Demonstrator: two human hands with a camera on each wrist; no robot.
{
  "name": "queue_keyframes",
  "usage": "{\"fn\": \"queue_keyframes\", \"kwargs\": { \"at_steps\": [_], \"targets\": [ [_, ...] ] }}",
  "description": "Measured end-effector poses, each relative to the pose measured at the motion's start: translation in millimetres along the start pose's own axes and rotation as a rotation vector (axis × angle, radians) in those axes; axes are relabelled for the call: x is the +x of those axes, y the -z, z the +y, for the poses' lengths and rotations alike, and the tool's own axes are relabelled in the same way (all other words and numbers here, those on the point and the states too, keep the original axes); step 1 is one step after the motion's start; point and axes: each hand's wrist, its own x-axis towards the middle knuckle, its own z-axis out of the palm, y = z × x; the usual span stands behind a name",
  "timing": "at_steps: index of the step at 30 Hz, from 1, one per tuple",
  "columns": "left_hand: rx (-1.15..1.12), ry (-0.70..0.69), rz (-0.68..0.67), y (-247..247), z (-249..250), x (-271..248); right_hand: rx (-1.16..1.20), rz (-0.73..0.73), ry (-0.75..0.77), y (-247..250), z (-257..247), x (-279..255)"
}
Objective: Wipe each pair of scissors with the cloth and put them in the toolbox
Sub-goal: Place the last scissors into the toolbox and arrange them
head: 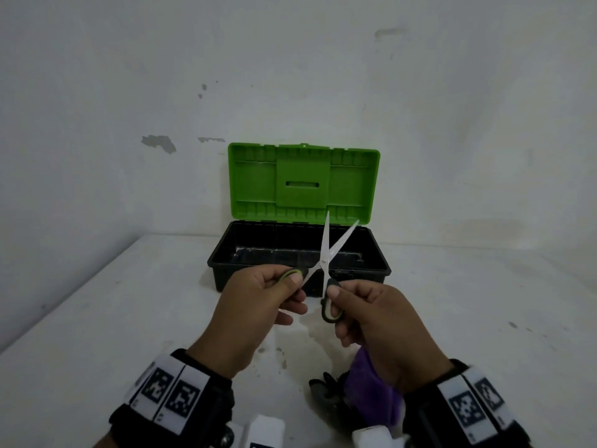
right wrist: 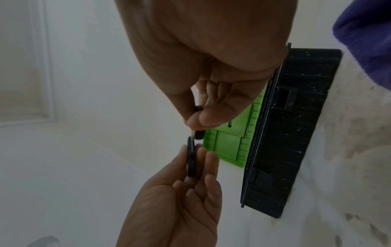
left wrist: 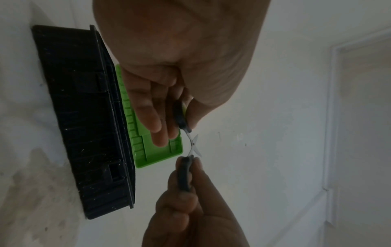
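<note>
I hold the scissors [head: 326, 253] in the air just in front of the toolbox [head: 298, 253], blades spread in a V toward 12 o'clock over the black tray. My left hand [head: 258, 305] pinches the handle loop at 9 o'clock, thumb pressed on its green-edged ring; my right hand [head: 378, 321] pinches the other loop at 3 o'clock. I judge I'm pulling the handles apart to bare the inner faces of the blades for wiping. The purple cloth [head: 376, 391] hangs below my right palm at 6 o'clock; whether my lower fingers grip it I cannot tell. Something dark lies by it on the table [head: 97, 318], perhaps another pair. The green lid [head: 303, 181] stands open, so the tray is ready
</note>
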Motion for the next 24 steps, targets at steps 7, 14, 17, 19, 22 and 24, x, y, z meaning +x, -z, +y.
{"fn": "queue_keyframes", "kwargs": {
  "at_steps": [7,14,17,19,22,24],
  "targets": [
    [0.064,-0.039,0.04,1,-4,11,0.058,0.052,-0.011,-9,-1,11],
    [0.127,-0.086,0.033,-8,-16,9,0.065,0.095,0.004,-16,7,13],
    [0.17,-0.084,-0.02,-3,-15,7,0.042,0.077,-0.004,-16,8,12],
    [0.225,-0.072,-0.088,5,-12,9,-0.003,0.051,-0.002,-12,5,11],
    [0.404,-0.101,-0.002,25,-11,23,-0.072,0.069,0.032,3,-7,19],
    [0.601,-0.126,0.125,45,-15,39,-0.154,0.116,0.068,18,-22,29]
  ]
}}
